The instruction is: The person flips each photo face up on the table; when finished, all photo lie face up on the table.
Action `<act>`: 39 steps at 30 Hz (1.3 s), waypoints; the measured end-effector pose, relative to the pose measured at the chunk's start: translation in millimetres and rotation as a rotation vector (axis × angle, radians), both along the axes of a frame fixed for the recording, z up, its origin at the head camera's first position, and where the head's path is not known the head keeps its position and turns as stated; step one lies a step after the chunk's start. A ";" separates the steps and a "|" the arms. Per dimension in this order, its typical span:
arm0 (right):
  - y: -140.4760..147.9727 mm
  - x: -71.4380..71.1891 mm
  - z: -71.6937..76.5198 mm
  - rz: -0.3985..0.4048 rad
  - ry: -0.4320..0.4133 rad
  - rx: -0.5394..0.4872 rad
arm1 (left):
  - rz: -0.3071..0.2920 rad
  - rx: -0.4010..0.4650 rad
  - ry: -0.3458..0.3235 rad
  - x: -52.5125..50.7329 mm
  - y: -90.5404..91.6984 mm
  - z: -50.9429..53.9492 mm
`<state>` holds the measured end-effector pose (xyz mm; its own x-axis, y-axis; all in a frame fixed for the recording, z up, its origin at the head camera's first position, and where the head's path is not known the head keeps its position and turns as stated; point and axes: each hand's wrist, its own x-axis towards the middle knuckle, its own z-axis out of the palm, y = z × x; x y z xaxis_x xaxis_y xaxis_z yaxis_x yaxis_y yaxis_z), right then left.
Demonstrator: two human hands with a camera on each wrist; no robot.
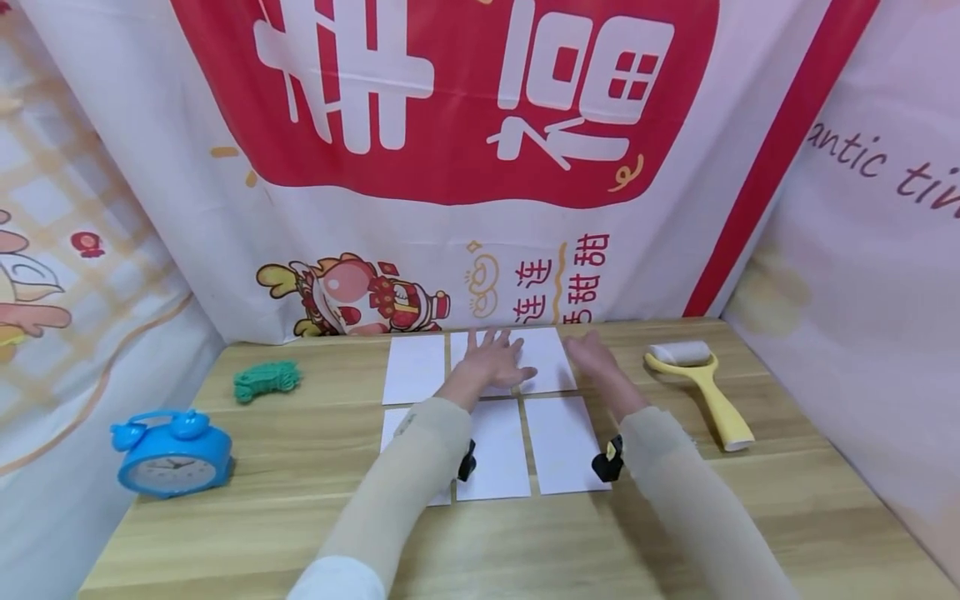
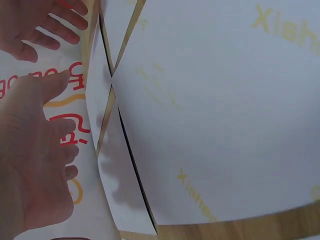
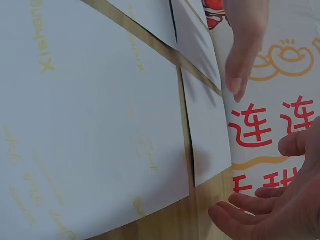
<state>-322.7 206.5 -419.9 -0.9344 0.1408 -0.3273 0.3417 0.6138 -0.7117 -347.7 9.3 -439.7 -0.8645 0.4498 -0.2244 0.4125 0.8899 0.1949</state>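
Observation:
Several white rectangular sheets (image 1: 415, 371) lie flat in two rows with narrow gaps; the wrist views show faint yellow lettering on a near sheet (image 2: 225, 115). My left hand (image 1: 495, 360) is over the far middle sheet, fingers spread and thumb out to the right, holding nothing. At the outer edge of the far right sheet (image 1: 551, 362) is my right hand (image 1: 596, 358), blurred in the head view; in the right wrist view the same hand (image 3: 280, 200) has its fingers apart and grips nothing. Whether either hand touches a sheet, I cannot tell.
On the left of the wooden table (image 1: 300, 550) stand a blue alarm clock (image 1: 176, 458) and a green bundle of cord (image 1: 266, 380). A lint roller (image 1: 708, 383) with a yellow handle lies at the right. Printed cloth (image 1: 465, 179) hangs behind the far edge.

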 end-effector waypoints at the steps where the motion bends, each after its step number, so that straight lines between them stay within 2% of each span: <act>1: 0.6 -0.6 -0.9 -0.013 -0.005 -0.013 | 0.004 -0.008 0.001 -0.8 2.8 -0.4; 6: 1.6 -1.8 -4.5 -0.036 -0.017 -0.018 | 0.029 -0.058 -0.014 -3.8 11.0 -3.4; 11: 1.3 -0.5 -5.3 -0.069 -0.024 -0.018 | 0.017 -0.057 -0.046 -4.0 14.5 -4.1; 15: 0.6 -2.9 -6.9 -0.093 0.003 -0.029 | 0.004 -0.105 -0.039 -3.2 14.5 -5.2; 18: 1.1 -8.0 -7.7 -0.147 -0.013 -0.134 | 0.001 -0.124 -0.030 -3.8 14.7 -6.6; 22: 3.7 -12.3 -5.1 -0.239 -0.115 -0.349 | 0.003 -0.103 -0.023 -5.1 16.0 -7.7; 27: 11.4 -9.1 -5.1 -0.279 -0.179 -0.524 | 0.002 -0.082 -0.019 -4.7 17.5 -11.1; 31: 16.5 -7.8 -8.1 -0.299 -0.188 -0.608 | 0.000 -0.088 -0.004 -4.4 17.7 -13.6; 39: 23.8 -12.1 -12.7 -0.310 -0.207 -0.676 | -0.001 -0.105 0.008 -5.3 16.4 -11.8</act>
